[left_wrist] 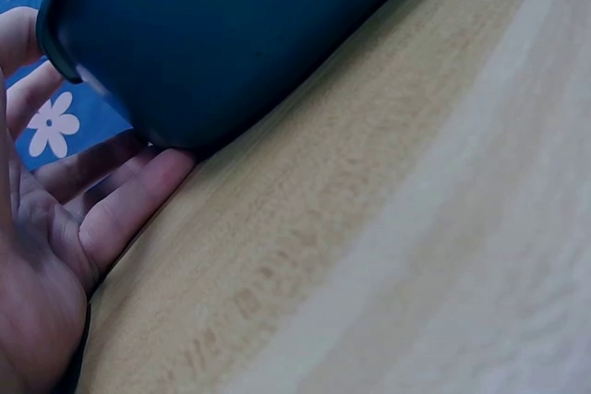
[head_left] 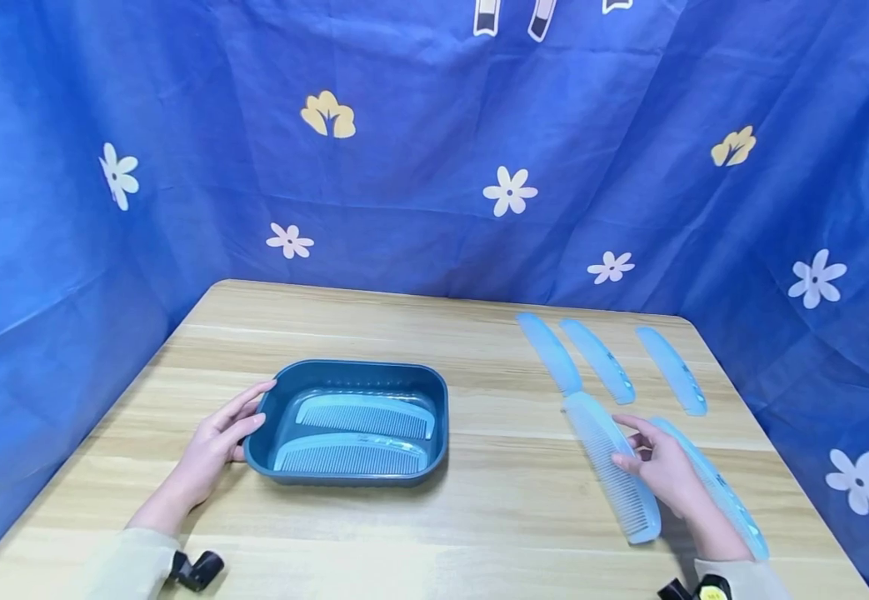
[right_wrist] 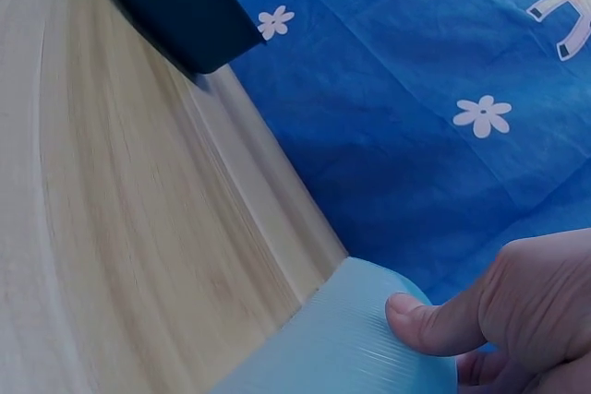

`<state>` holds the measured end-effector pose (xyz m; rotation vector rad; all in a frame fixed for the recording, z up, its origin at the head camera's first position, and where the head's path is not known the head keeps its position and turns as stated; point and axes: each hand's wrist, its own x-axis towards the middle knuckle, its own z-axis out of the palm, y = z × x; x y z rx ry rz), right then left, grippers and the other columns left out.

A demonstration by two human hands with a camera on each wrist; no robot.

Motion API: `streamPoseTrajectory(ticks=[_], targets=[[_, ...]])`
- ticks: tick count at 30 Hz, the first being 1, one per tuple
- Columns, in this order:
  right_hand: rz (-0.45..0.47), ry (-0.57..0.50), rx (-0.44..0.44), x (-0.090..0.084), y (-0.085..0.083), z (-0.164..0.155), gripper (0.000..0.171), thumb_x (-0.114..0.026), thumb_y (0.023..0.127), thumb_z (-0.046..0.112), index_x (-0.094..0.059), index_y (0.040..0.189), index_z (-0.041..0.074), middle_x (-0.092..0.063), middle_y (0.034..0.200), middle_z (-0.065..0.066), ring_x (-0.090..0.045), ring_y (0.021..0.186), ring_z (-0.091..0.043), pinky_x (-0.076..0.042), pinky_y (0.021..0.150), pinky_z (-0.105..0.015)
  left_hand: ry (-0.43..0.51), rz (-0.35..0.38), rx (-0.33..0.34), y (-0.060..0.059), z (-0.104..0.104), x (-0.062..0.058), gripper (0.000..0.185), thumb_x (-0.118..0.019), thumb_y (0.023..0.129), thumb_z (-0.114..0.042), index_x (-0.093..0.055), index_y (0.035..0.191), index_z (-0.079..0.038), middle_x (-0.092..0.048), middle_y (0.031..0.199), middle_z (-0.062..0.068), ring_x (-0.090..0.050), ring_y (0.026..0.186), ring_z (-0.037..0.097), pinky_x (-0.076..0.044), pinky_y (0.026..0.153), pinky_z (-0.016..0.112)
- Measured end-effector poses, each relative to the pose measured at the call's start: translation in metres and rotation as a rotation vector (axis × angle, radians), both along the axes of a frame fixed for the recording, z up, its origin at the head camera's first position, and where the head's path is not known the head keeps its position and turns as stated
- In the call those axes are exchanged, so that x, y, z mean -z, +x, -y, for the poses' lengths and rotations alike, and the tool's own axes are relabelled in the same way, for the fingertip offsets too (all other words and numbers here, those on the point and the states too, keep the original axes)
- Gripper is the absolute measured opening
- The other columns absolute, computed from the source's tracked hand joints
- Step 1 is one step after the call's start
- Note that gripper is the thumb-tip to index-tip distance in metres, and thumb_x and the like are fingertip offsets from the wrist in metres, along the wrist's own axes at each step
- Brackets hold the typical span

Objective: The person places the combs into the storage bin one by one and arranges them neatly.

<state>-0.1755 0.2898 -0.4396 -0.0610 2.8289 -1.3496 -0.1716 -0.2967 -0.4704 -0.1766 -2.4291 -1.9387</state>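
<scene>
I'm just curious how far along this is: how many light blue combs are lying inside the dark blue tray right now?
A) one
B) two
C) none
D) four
B: the head view shows two combs lying side by side inside the tray, while the other combs lie out on the wooden table.
</scene>
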Motion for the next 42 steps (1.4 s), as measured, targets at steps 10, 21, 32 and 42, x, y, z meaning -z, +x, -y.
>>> streamPoseTrajectory(ticks=[10,21,32,42], targets=[[-0.038,0.000,-0.022,-0.005,-0.007,0.012,0.055,-0.070,0.078,-0.003,-0.050,0.130,0.001,-0.057,0.091,-0.013,-0.053,0.073,-0.020,-0.047,0.061,-0.024,-0.002,0.002,0.002,0.000,0.000,0.000,0.048,-0.047,0.098,-0.019,-0.036,0.144,-0.019,-0.039,0.129,0.006,-0.055,0.099,0.004,-0.055,0.061,0.035],[-0.079,-0.045,-0.083,-0.014,-0.010,0.030,0.054,-0.070,0.078,-0.003,-0.052,0.129,0.002,-0.058,0.088,-0.012,-0.054,0.072,-0.019,-0.047,0.061,-0.024,0.016,0.031,0.027,-0.002,0.000,-0.003,0.048,-0.046,0.098,-0.022,-0.034,0.145,-0.021,-0.029,0.139,0.024,-0.050,0.106,0.004,-0.055,0.065,0.037],[-0.051,-0.132,-0.132,-0.020,-0.009,0.054,0.056,-0.070,0.078,-0.003,-0.051,0.130,0.005,-0.056,0.093,-0.014,-0.054,0.069,-0.020,-0.049,0.059,-0.025,0.039,0.034,0.047,0.000,0.002,-0.005,0.049,-0.046,0.099,-0.019,-0.033,0.146,-0.019,-0.032,0.136,0.019,-0.054,0.102,0.007,-0.055,0.065,0.037],[-0.070,-0.141,-0.210,-0.022,-0.013,0.083,0.054,-0.070,0.078,-0.004,-0.053,0.129,0.006,-0.058,0.092,-0.012,-0.055,0.070,-0.020,-0.049,0.059,-0.025,0.055,0.036,0.046,-0.001,0.002,-0.004,0.049,-0.047,0.098,-0.020,-0.033,0.145,-0.019,-0.027,0.139,0.025,-0.052,0.104,0.006,-0.055,0.064,0.038]])
